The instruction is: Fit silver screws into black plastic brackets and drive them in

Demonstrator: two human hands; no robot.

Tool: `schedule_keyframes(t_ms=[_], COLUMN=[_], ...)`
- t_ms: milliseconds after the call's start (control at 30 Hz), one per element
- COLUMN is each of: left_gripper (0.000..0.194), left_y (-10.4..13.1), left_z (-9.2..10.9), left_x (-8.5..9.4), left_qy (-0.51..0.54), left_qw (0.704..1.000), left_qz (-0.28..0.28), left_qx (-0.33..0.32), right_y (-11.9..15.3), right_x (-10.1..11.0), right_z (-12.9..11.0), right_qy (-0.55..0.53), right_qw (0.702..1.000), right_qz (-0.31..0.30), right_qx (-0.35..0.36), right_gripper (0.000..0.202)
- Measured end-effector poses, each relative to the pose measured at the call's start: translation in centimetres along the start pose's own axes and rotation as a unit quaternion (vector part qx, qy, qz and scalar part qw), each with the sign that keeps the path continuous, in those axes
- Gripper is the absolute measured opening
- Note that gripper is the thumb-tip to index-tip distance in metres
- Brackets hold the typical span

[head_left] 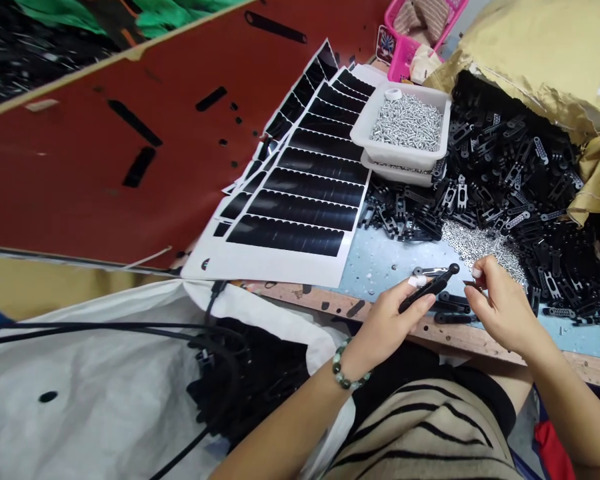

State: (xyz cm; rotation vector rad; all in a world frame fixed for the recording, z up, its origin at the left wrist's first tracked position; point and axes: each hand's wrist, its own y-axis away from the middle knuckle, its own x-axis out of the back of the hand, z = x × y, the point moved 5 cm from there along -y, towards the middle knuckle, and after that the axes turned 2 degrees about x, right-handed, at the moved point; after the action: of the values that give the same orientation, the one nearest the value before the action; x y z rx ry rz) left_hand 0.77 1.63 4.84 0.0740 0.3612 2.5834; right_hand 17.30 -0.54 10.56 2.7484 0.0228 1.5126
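Observation:
My left hand (387,320), with a bead bracelet at the wrist, is closed around a long black plastic part (433,285) with a round knob at its far end. To the right, my right hand (503,310) has thumb and forefinger brought together, with a thin dark piece (472,285) showing at the fingertips; its kind is too small to make out. The two hands are apart, over the table's front edge. Below and between them lie several black plastic parts (454,318). A loose pile of small silver metal pieces (485,247) lies beyond my right hand.
A white tub (360,130) of silver screws stands stacked on another at the back. Black plastic parts (520,167) heap up at right beside a yellow sack (545,47). Sheets of black stickers (293,233) lie left, before a red board (180,80). A pink basket (400,63) stands behind.

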Motion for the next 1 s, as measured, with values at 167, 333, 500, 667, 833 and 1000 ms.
schedule_keyframes(t_ms=[167, 333, 500, 667, 833, 1000], left_gripper=[0.040, 0.043, 0.040, 0.042, 0.043, 0.041], left_y=[-0.4, -1.1, -1.5, -1.5, -1.4, -1.1], left_z=[-0.8, -2.4, -2.9, -3.1, -2.8, -1.8], left_x=[0.0, 1.0, 0.9, 0.8, 0.5, -0.2], left_qy=[-0.004, 0.022, 0.019, 0.011, -0.032, -0.064], left_qw=[1.000, 0.999, 0.999, 0.999, 0.999, 0.998], left_qz=[0.003, 0.043, 0.037, 0.038, 0.020, 0.006], left_qx=[0.004, 0.024, 0.021, 0.029, 0.027, 0.010], right_y=[-0.1, 1.8, 2.9, 2.0, 1.8, 1.9], right_x=[-1.0, -2.7, -6.4, -7.8, -4.9, -2.2], right_z=[1.2, 4.4, 5.1, 6.0, 5.1, 2.0], right_qy=[-0.096, -0.029, 0.112, 0.065, -0.117, -0.005], right_qw=[0.995, 0.997, 0.993, 0.997, 0.992, 0.997], right_qz=[-0.004, 0.069, 0.039, 0.028, 0.031, 0.048], right_qx=[0.024, -0.014, -0.010, -0.034, -0.022, 0.056], right_gripper=[0.017, 0.019, 0.026, 0.022, 0.022, 0.025])
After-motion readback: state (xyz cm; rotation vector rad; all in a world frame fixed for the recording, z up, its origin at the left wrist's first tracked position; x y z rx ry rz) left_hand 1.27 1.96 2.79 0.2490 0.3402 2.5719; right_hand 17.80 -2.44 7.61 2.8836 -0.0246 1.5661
